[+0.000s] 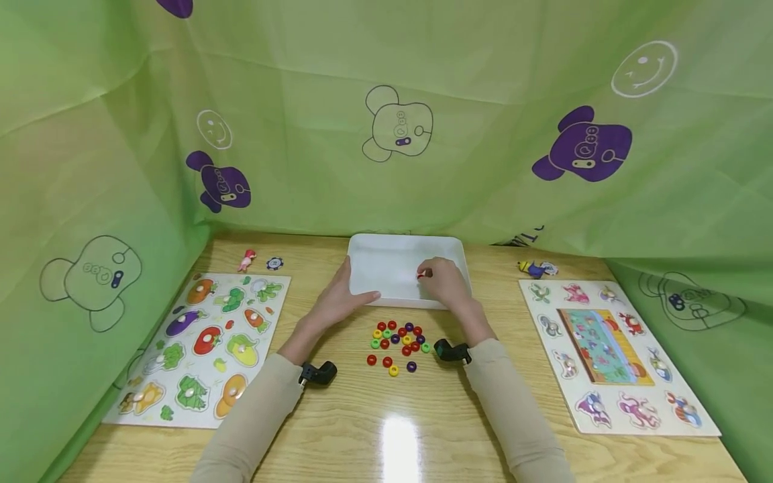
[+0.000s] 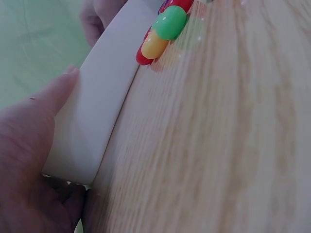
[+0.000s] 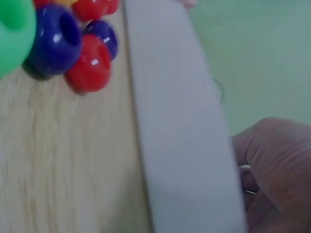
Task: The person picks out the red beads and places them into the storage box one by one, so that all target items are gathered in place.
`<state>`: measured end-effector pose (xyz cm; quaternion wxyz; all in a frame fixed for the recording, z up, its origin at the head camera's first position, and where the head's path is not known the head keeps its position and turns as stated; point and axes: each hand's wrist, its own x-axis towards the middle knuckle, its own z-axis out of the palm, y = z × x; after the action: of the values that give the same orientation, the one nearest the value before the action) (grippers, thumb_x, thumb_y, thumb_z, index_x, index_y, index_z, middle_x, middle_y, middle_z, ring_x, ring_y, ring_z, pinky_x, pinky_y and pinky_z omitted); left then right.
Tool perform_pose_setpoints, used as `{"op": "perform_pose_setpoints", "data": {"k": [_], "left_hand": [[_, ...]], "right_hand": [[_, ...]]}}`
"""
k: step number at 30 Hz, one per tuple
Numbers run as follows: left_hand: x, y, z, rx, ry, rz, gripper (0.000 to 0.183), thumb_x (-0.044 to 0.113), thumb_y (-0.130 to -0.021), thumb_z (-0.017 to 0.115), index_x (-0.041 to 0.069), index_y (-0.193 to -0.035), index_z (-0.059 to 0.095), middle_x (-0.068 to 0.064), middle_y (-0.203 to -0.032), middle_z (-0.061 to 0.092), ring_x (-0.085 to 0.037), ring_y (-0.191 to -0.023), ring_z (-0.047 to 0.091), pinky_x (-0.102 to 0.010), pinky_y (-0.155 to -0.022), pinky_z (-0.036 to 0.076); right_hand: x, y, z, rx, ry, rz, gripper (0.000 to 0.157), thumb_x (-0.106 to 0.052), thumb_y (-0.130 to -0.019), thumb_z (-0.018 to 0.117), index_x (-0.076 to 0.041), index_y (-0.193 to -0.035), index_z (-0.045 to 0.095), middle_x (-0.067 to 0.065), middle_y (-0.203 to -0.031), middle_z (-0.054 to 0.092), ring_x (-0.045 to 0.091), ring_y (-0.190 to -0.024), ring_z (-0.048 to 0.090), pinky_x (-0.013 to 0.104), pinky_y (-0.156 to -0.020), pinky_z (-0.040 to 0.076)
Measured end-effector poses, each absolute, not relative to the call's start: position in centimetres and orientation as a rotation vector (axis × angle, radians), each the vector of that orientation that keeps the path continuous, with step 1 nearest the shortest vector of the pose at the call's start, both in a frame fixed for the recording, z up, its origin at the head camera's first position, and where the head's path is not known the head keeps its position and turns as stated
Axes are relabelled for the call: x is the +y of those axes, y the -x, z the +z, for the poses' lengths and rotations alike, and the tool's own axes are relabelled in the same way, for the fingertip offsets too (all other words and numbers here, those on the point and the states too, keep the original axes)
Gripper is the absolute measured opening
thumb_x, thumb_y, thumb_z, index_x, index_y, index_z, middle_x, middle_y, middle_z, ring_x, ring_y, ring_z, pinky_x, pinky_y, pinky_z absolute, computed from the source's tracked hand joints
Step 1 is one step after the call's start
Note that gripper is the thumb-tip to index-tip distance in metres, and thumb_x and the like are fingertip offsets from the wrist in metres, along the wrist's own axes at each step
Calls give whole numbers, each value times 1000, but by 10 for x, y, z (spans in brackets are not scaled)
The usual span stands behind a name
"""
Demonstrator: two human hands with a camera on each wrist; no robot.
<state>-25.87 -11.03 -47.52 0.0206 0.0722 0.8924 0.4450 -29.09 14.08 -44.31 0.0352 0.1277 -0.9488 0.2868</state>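
Observation:
A white tray (image 1: 383, 261) lies at the back middle of the table. My left hand (image 1: 335, 298) holds its front left corner, thumb over the front rim and fingers along the left side. In the left wrist view, fingers curl round the tray's corner. Over the tray's right part, my right hand (image 1: 445, 282) pinches a small red ring (image 1: 421, 274), partly hidden by the fingers. In front of the tray, several red, yellow, green and purple rings lie loosely grouped, among them a yellow ring (image 1: 394, 370) and a purple ring (image 3: 54, 39).
On the left lies a vegetable puzzle board (image 1: 274, 295), with a pink figurine (image 1: 247, 260) and a poker chip (image 1: 274, 263) behind it. A sea-animal puzzle board (image 1: 546, 302) lies right, behind it a blue-and-yellow figurine (image 1: 531, 270). Green cloth (image 1: 290, 147) surrounds the table.

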Motion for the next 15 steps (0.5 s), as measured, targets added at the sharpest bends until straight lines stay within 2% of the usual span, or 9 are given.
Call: {"op": "perform_pose_setpoints", "data": {"k": [4,10,15], "left_hand": [[-111,259,-476,2772,-205,1345,117,63,-71,67,16,-150,-5,-8,-158,1,-28,-145,8,-50,-115,18],[-112,258,-473,2769,-210,1335,118,65,-70,66,16,-150,-6,-9,-158,1,-28,-145,8,-52,-115,18],[-112,257,-473,2783,-235,1336,116,64,-71,65,18,-150,-7,-10,-158,2,-28,-145,9,-51,-115,19]], "right_hand": [[144,280,-435,-2872,-520,914,15,-11,-85,63,-8,-97,71,5,-87,67,17,-78,57,31,-71,48],[142,244,-413,-2876,-731,947,13,-11,-86,63,-9,-97,70,-1,-83,64,12,-75,57,27,-66,49],[140,217,-411,-2950,-765,863,13,-10,-86,63,-10,-96,71,-3,-82,65,10,-71,54,23,-64,47]]}}
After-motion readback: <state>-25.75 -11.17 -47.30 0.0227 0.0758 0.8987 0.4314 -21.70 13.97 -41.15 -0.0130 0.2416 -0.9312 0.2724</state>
